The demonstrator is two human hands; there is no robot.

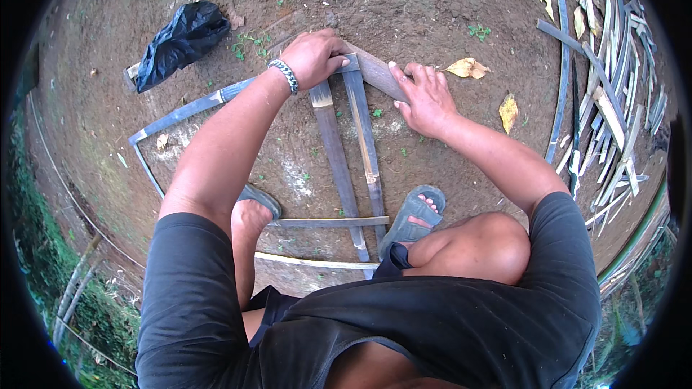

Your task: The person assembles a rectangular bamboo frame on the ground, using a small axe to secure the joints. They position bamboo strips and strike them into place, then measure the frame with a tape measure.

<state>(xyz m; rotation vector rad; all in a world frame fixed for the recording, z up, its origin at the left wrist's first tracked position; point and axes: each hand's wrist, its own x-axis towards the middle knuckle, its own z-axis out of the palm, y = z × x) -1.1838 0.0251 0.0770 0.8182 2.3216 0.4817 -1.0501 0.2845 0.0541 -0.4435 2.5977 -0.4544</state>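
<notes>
My left hand (pixel 315 59), with a chain bracelet at the wrist, is closed over the far corner of a frame of split bamboo slats. Its thumb presses by the dark end of one slat (pixel 364 130); a second slat (pixel 335 148) runs beside it toward me. A long slat (pixel 194 104) stretches left from under that hand. Between my hands lies a flat brown wooden piece (pixel 378 74), slanting down to the right. My right hand (pixel 427 101) grips its near end, thumb on one side and index finger on the other. My left fingertips are partly hidden.
Two thin crosspieces, one a grey slat (pixel 324 222), lie between my sandalled feet. A black plastic bag (pixel 184 43) sits on the dirt at the far left. At right are a pile of bamboo strips (pixel 620 94), a long dark strip (pixel 559 79) and dry leaves (pixel 467 68).
</notes>
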